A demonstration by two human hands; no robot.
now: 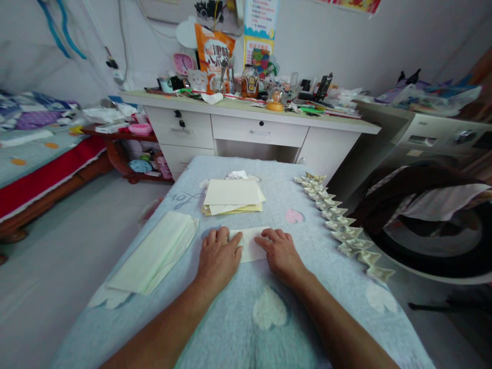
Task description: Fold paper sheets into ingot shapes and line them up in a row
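Observation:
A small off-white sheet of paper (pixel 251 245) lies flat on the cloth-covered table in front of me. My left hand (pixel 220 253) rests over its left end, fingers bent a little and thumb apart on the paper. At the opposite end, my right hand (pixel 280 251) presses down with its thumb stretched inward and its fingers resting along the edge. Just beyond my hands sits a stack of cream and yellow paper (pixel 232 193). To the left is a larger pile of pale, folded paper sheets (pixel 154 251). A row of folded paper boat-like shapes (pixel 340 223) runs along the right side.
A light blue cloth (pixel 269 328) with heart patterns covers the table. Crumpled white tissue (pixel 237 175) lies behind the stack. A cluttered white desk (pixel 249 128) stands beyond, a bed (pixel 42 154) at left, and a front-loading washing machine (pixel 434 148) with its door open at right.

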